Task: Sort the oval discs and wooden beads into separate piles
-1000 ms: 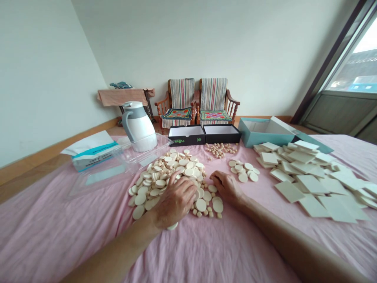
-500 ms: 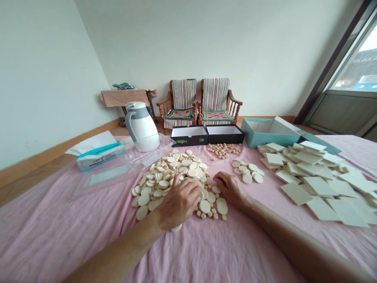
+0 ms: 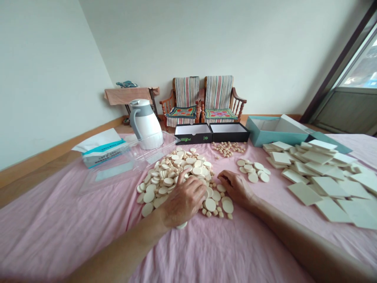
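Note:
A heap of pale wooden discs (image 3: 168, 181) mixed with small wooden beads lies on the pink cloth. My left hand (image 3: 185, 198) rests on the heap's right side, back upward. Its outer finger points away while the others curl down, fingertips hidden among the pieces. Just right of the heap, my right hand (image 3: 237, 188) has its fingers bent together, with the side of the hand near the cloth. Whatever is between them is too small or hidden to make out. Loose discs (image 3: 210, 204) and beads (image 3: 208, 214) lie between the hands.
Beyond my right hand are a small group of discs (image 3: 252, 177) and a bead pile (image 3: 228, 148). Square wooden tiles (image 3: 326, 186) spread at right. Black boxes (image 3: 193, 137), a teal box (image 3: 277, 137), a white jug (image 3: 149, 127), a clear plastic tray (image 3: 113, 173) and a tissue pack (image 3: 103, 151) stand around.
The whole view has shifted, so everything appears slightly farther right. Both hands keep nearly the same pose and place by the heap; no piece has visibly moved.

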Motion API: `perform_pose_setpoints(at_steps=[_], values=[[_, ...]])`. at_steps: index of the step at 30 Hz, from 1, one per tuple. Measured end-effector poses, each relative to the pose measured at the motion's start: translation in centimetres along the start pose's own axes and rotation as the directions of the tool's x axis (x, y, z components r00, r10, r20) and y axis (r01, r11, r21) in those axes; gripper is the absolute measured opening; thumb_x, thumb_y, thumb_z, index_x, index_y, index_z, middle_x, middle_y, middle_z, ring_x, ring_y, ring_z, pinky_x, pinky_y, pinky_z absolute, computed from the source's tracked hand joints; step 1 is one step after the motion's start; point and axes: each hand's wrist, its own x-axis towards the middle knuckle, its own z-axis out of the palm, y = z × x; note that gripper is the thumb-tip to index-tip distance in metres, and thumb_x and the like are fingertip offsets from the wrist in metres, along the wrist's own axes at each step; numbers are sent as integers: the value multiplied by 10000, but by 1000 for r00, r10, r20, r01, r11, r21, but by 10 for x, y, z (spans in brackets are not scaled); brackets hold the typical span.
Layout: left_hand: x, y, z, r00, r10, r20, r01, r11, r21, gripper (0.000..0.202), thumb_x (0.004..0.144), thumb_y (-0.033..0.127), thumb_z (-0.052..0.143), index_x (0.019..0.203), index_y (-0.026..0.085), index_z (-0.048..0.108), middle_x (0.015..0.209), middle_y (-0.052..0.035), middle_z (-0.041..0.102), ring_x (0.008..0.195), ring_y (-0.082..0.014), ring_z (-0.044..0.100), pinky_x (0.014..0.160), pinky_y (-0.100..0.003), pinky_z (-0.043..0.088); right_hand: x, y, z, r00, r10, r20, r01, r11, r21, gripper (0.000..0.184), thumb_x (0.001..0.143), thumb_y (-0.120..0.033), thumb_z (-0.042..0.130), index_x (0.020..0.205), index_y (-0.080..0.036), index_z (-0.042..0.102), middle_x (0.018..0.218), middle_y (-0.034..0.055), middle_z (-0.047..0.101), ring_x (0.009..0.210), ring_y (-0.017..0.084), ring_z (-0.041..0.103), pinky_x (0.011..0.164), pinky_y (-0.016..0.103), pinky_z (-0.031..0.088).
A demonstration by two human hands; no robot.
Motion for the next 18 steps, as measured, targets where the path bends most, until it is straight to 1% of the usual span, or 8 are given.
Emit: perform_pose_setpoints(at_steps=[4, 11, 15, 18], values=[[-1, -1, 0, 1000, 5, -2, -5, 1000, 4, 161, 907, 197, 471, 1013, 202, 592, 1003, -25, 629, 1007, -177, 557, 1117, -507, 159, 0, 0, 0, 1000, 8, 9, -8, 1000, -13, 206, 898, -256, 397, 835, -190, 581, 790, 32, 647, 697, 154, 580, 657, 263, 420], [-1, -1, -1, 1000, 24, -12, -24, 1000, 3, 164, 913, 189, 457, 1009, 189, 589, 1000, -43, 630, 1003, -186, 558, 1100, -512, 220, 0, -1, -2, 1000, 3, -3, -3, 1000, -13, 202, 898, -275, 415, 828, -189, 583, 783, 33, 654, 689, 151, 586, 639, 250, 409], [-1, -1, -1, 1000, 21, 2, -21, 1000, 4, 167, 916, 193, 456, 1018, 187, 587, 1007, -42, 630, 1009, -189, 553, 1105, -519, 203, 0, 0, -2, 1000, 7, -3, -7, 1000, -2, 201, 896, -275, 419, 823, -187, 585, 785, 31, 655, 686, 149, 586, 645, 253, 410], [-1, -1, 0, 1000, 24, -7, -24, 1000, 4, 161, 913, 196, 464, 1010, 193, 592, 996, -31, 630, 1002, -181, 556, 1112, -526, 177, -1, 0, -2, 1000, 9, -19, -9, 1000, 0, 205, 896, -268, 413, 827, -187, 588, 781, 32, 651, 692, 150, 584, 640, 252, 410]])
